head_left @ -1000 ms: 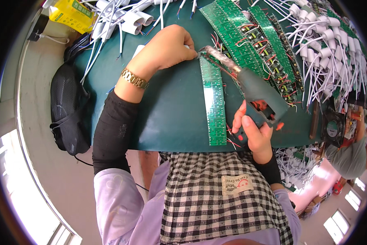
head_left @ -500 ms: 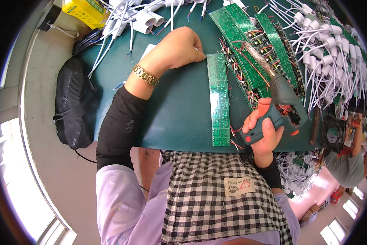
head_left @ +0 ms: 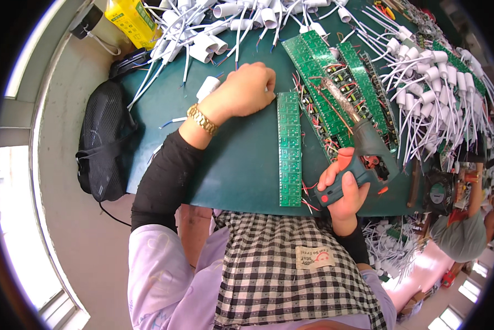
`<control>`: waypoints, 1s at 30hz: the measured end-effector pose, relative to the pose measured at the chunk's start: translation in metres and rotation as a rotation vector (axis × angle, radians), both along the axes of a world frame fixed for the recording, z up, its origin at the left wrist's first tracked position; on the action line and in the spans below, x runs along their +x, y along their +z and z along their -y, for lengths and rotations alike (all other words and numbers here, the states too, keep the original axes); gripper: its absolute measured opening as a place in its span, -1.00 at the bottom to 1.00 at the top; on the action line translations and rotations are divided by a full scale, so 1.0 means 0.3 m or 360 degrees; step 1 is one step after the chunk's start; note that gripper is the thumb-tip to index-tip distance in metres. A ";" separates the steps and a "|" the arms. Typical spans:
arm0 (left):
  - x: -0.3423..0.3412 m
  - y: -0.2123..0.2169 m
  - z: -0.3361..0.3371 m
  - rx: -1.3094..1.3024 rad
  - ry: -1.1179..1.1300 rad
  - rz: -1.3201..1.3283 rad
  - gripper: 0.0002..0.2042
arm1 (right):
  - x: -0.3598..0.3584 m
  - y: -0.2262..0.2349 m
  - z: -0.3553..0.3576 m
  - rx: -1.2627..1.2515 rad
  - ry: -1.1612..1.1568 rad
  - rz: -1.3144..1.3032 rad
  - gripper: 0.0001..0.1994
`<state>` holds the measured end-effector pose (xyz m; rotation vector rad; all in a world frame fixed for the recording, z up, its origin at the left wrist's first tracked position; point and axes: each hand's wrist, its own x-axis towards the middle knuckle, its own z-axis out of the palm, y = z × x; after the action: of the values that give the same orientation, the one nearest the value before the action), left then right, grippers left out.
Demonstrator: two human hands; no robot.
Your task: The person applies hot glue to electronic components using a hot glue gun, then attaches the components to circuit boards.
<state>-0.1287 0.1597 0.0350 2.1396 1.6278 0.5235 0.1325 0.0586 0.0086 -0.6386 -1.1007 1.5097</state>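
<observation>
My left hand rests on the green table, fingers curled at the top end of a long green circuit board strip, and appears to pinch a small white part. My right hand grips the orange and grey handle of a soldering gun. Its long metal tip points up over a stack of green circuit boards with red wires. A gold watch sits on my left wrist.
White lamp sockets with wires crowd the right and top of the table. A yellow box stands at the top left. A black bag hangs off the left edge. Another person sits at the lower right.
The view has shifted, so everything sits lower in the picture. My right hand and the soldering gun have drawn a little toward me. My left hand stays at the strip's top end.
</observation>
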 end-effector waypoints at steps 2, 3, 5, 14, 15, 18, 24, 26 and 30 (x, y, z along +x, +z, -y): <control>-0.001 -0.003 0.024 0.0044 0.0029 -0.0008 -0.86 | -0.003 -0.003 0.001 0.0019 0.0012 -0.0007 -0.58; 0.005 0.009 0.033 0.0069 0.0030 -0.0017 -0.85 | -0.002 -0.006 0.001 0.0024 -0.0005 -0.0021 -0.58; -0.005 0.050 0.063 0.0129 0.0055 -0.0007 -0.82 | 0.002 -0.003 0.002 0.0044 -0.0020 -0.0043 -0.58; -0.189 0.094 0.102 0.0110 0.0503 -0.0575 -0.72 | 0.002 0.002 0.000 0.0037 -0.0094 -0.0067 -0.63; -0.181 0.113 0.091 0.0193 0.0582 -0.0317 -0.75 | 0.004 0.000 0.002 0.0038 -0.0085 -0.0066 -0.64; -0.140 0.202 0.101 0.0671 0.0487 0.0068 -0.80 | 0.015 -0.001 -0.005 0.0007 -0.0103 -0.0077 -0.65; 0.020 0.198 0.212 0.0198 -0.0006 0.0264 -0.86 | 0.013 0.008 -0.011 -0.0071 -0.0011 -0.0111 -0.62; 0.067 0.110 0.206 0.0266 -0.0052 0.0300 -0.87 | 0.014 0.003 -0.005 -0.0071 -0.0023 -0.0108 -0.62; 0.095 0.006 0.182 0.0833 -0.0046 -0.0017 -0.83 | 0.012 0.000 -0.003 -0.0010 -0.0039 -0.0114 -0.62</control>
<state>-0.1003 0.1053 0.0367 2.5228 1.5885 1.0237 0.1360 0.0594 0.0087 -0.5958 -1.0310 1.5043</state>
